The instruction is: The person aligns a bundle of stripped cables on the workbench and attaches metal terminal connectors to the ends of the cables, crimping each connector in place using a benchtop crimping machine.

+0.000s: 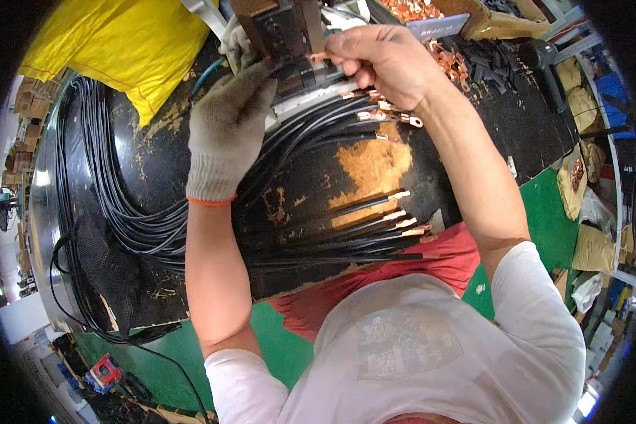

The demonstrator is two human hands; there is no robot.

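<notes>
At the far side of the bench, my left hand (230,124), in a grey knit glove with an orange cuff edge, is closed around a black cable, most of which the glove hides. My bare right hand (396,63) pinches a copper cable lug (319,56) between thumb and fingers, at the cable's end. Both hands meet at the foot of a dark metal press (279,28), with the lug beside its tooling. Just below them lie several black cables with copper lugs (378,113) fitted on their ends.
Black cables (127,219) loop across the bench's left side. Nearer me lie cables with bare copper ends (403,223). A yellow sack (120,56) sits far left. Loose copper lugs (449,63) and black sleeves (498,63) lie far right, near a cardboard box (505,21).
</notes>
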